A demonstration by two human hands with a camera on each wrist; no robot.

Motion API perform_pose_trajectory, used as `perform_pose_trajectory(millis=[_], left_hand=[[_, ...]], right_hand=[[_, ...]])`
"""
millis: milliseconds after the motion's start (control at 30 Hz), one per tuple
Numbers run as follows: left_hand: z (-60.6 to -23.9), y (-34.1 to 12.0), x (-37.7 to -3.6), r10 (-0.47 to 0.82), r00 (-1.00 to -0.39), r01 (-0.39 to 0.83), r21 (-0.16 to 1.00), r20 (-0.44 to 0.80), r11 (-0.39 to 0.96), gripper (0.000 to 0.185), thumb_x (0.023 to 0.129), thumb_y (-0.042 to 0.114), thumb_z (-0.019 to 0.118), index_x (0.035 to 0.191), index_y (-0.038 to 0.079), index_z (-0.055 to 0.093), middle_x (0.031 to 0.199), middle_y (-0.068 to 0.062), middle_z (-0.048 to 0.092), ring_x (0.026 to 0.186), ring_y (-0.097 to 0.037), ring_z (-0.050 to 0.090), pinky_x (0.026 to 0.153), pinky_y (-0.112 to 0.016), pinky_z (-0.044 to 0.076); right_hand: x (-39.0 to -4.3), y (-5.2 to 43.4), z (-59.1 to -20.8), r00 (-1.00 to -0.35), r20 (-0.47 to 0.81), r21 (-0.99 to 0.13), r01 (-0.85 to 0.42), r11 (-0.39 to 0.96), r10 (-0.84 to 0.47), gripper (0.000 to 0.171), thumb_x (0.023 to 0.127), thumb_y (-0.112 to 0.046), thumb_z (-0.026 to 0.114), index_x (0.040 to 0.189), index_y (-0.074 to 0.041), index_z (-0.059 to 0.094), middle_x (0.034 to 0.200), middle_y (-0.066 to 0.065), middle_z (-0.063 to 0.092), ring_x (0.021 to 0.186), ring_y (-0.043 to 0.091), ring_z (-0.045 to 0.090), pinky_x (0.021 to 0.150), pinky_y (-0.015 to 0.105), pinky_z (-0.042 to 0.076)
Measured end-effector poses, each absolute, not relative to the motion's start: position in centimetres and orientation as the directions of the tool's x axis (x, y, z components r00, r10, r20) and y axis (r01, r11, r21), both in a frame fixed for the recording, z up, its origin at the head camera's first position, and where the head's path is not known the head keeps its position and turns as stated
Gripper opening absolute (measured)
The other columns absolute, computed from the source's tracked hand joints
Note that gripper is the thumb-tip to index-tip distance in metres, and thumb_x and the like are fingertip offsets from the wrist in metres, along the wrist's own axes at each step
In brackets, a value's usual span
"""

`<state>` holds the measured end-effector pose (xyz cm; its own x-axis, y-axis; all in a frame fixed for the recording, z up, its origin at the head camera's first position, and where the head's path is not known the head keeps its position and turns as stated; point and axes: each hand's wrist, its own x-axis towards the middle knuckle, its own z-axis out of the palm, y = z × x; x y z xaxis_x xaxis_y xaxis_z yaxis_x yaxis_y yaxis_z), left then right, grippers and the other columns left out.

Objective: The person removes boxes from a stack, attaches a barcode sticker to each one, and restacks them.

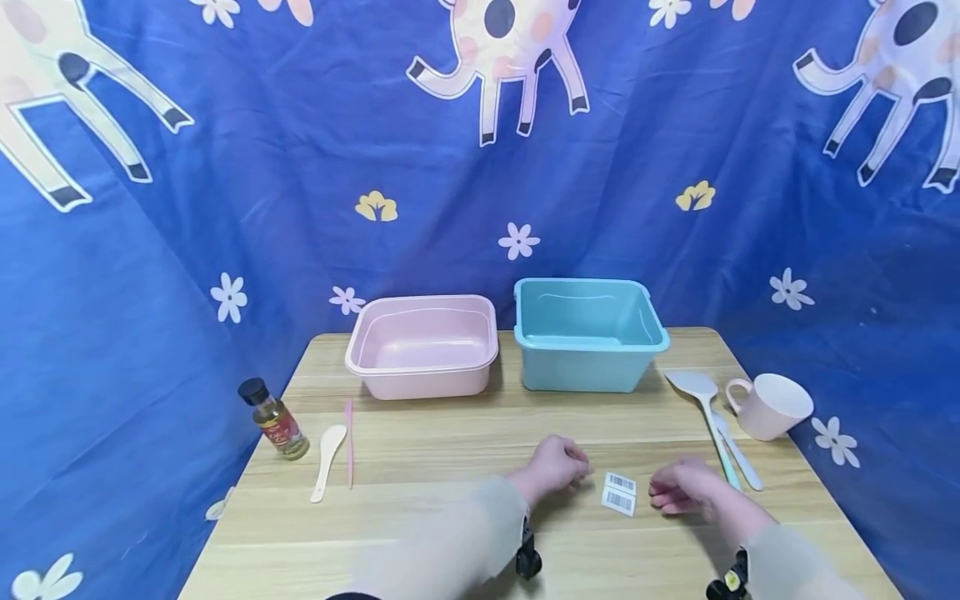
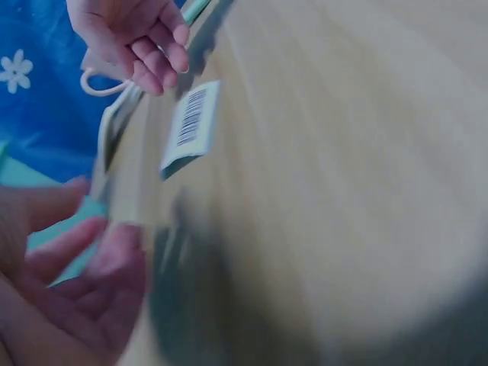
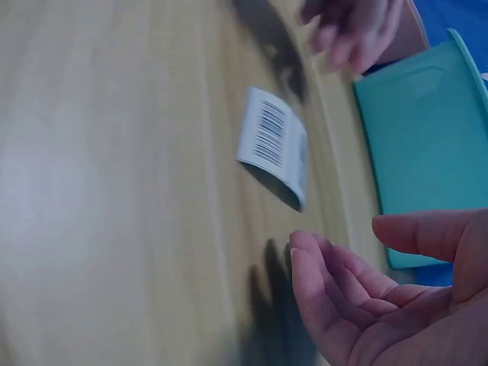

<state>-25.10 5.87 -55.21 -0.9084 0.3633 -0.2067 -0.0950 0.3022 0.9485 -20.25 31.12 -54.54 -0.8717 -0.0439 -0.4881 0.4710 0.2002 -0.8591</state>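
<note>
Even, bright light falls from above on the pale wooden counter, leaving only soft, short shadows. The head view bends the blue printed cloth backdrop toward its edges, and the sleeves at 6 o'clock smear. Both wrist views are motion-blurred; the white folded barcode label casts a dark shadow.

— What sort of place is this?

— A makeshift recording corner rather than a lived-in room. A blue cartoon-animal cloth hangs as a backdrop around a small wooden table.

— And the props?

— Household ones, laid out neatly: a pink basin and teal basin at the far edge, a mug on the right, a small bottle on the left.
</note>
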Motion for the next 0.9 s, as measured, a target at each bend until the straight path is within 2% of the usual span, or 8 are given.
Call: perform_pose_trajectory(millis=[100, 200, 400, 633, 900], left_hand=[[-55.8, 6.6, -24.2, 0.347, -0.889, -0.170, 0.919, -0.298, 0.354, 0.008, 0.082, 0.002, 0.077, 0.085, 0.002, 0.070, 0.073, -0.009, 0.069, 0.067, -0.023, 0.068, 0.059, -0.036, 0.056], [-55.7, 7.2, -23.8, 0.328, -0.886, -0.211, 0.915, -0.328, 0.344, 0.006, 0.082, -0.001, 0.076, 0.083, 0.000, 0.070, 0.074, -0.012, 0.070, 0.068, -0.024, 0.069, 0.061, -0.036, 0.057], [-55.4, 7.9, -23.6, 0.303, -0.888, -0.230, 0.904, -0.346, 0.359, 0.003, 0.082, -0.003, 0.074, 0.081, -0.003, 0.071, 0.071, -0.011, 0.069, 0.067, -0.026, 0.070, 0.060, -0.035, 0.057], [-55.9, 7.4, -23.7, 0.284, -0.895, -0.241, 0.908, -0.345, 0.342, 0.005, 0.081, -0.009, 0.070, 0.086, -0.006, 0.070, 0.070, -0.011, 0.068, 0.061, -0.023, 0.068, 0.057, -0.034, 0.057], [-55.4, 5.6, -26.1, 0.214, -0.923, -0.255, 0.925, -0.320, 0.282, 0.010, 0.082, -0.007, 0.071, 0.091, -0.004, 0.072, 0.072, -0.007, 0.067, 0.056, -0.014, 0.060, 0.056, -0.031, 0.056]], right_hand=[[-19.9, 30.4, -55.1, -0.853, -0.519, -0.843, 0.502, 0.195, -0.048, 0.019, 0.089, -0.002, 0.058, 0.098, 0.014, 0.064, 0.080, 0.014, 0.070, 0.066, 0.019, 0.069, 0.063, 0.034, 0.058], [-19.8, 29.7, -55.4, -0.841, -0.538, -0.836, 0.525, 0.162, -0.055, 0.019, 0.090, -0.003, 0.059, 0.098, 0.013, 0.065, 0.080, 0.012, 0.071, 0.068, 0.019, 0.070, 0.064, 0.034, 0.058], [-19.8, 28.3, -55.8, -0.835, -0.548, -0.834, 0.539, 0.115, -0.060, 0.022, 0.091, -0.005, 0.060, 0.100, 0.015, 0.065, 0.079, 0.013, 0.071, 0.067, 0.018, 0.070, 0.064, 0.033, 0.058], [-20.3, 26.5, -56.5, -0.854, -0.518, -0.849, 0.510, 0.137, -0.036, 0.019, 0.088, -0.002, 0.063, 0.100, 0.013, 0.064, 0.076, 0.013, 0.070, 0.061, 0.014, 0.066, 0.057, 0.028, 0.056], [-22.9, 23.8, -55.7, -0.866, -0.499, -0.860, 0.499, 0.106, 0.035, 0.020, 0.086, 0.001, 0.065, 0.099, 0.015, 0.064, 0.072, 0.015, 0.069, 0.055, 0.013, 0.064, 0.051, 0.023, 0.053]])
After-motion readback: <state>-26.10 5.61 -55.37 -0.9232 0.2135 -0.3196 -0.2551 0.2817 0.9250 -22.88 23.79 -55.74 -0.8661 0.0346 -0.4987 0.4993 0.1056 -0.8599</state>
